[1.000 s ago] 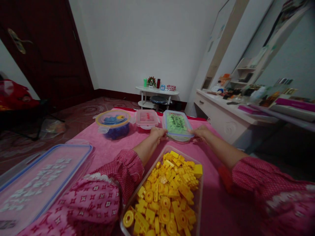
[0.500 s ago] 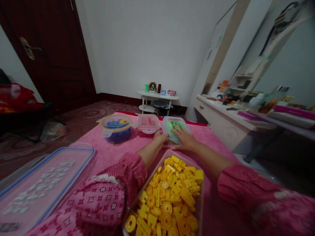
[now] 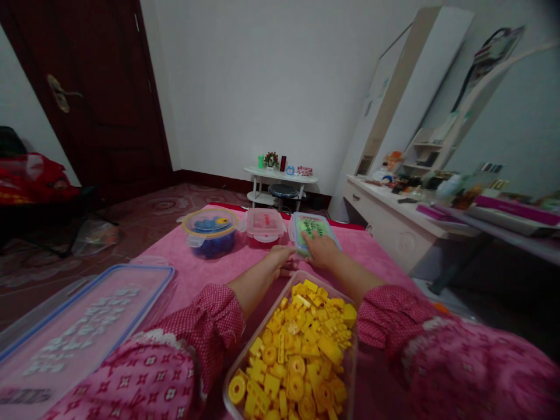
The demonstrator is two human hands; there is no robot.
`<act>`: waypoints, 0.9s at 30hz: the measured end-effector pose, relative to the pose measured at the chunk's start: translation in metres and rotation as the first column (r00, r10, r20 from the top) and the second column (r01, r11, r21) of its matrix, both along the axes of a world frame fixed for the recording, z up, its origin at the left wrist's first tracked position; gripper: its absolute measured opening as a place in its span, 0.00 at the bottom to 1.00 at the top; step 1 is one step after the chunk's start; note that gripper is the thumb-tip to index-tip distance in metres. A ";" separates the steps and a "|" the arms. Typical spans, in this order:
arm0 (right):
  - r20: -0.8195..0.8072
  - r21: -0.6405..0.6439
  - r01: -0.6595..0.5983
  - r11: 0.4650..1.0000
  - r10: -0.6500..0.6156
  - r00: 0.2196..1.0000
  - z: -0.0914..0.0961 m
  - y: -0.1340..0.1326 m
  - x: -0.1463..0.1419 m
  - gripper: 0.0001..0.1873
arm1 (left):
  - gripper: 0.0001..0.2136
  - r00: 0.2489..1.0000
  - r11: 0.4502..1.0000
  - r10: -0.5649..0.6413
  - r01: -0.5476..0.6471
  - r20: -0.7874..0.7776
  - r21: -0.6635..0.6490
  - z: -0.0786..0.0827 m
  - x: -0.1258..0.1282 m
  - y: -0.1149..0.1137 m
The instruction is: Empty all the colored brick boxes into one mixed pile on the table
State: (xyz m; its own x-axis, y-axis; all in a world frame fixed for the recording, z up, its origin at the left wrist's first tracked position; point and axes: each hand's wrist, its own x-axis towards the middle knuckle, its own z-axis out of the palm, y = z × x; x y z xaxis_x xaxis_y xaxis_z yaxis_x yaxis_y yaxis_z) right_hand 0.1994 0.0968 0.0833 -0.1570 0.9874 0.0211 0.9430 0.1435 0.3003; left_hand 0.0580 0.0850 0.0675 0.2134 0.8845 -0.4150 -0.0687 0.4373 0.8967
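Observation:
A clear lidded box with green contents and dark writing on its lid (image 3: 321,226) stands at the far side of the pink-covered table. My right hand (image 3: 322,249) rests on its front part, with a finger stretched over the lid. My left hand (image 3: 280,262) is just in front of the box's left corner, fingers outstretched and holding nothing; whether they touch the box I cannot tell. Close to me, between my forearms, an open clear tub (image 3: 228,385) is full of yellow building blocks (image 3: 297,350).
Left of the green box are a red lidded box (image 3: 264,224) and a round tub (image 3: 212,242) with blue pieces. A large blue-rimmed lidded container (image 3: 87,332) lies at the left edge. To the right stands a cluttered white dresser (image 3: 394,213).
My left hand has drawn back slightly to the left and nearer me. My right hand has shifted on the green box, its fingers less spread. The view has tilted a little.

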 end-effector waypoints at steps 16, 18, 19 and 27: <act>-0.111 -0.068 0.229 0.971 -0.236 0.965 0.015 0.004 -0.019 0.49 | 0.19 0.867 0.846 -0.198 0.387 -0.457 0.368 0.021 -0.058 -0.089; -0.189 0.009 0.120 0.993 -0.116 0.975 0.016 -0.023 -0.016 0.43 | 0.24 0.786 0.739 -0.179 0.504 -0.591 0.447 0.024 -0.075 -0.110; -0.246 0.063 0.025 0.998 -0.009 0.969 0.015 -0.041 -0.015 0.40 | 0.26 0.752 0.689 -0.169 0.552 -0.637 0.470 0.027 -0.085 -0.122; -0.396 0.296 -0.471 0.831 0.556 0.731 -0.036 -0.213 0.026 0.34 | 0.26 0.716 0.662 -0.102 0.567 -0.690 0.491 0.037 -0.174 -0.209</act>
State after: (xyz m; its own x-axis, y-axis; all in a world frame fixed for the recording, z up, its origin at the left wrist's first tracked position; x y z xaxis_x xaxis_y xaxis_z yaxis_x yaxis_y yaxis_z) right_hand 0.2252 -0.1159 0.0468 -0.5693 0.7326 0.3732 0.7702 0.6340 -0.0696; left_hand -0.1158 -0.1245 0.1043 0.4854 0.8718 0.0661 0.5637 -0.3698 0.7386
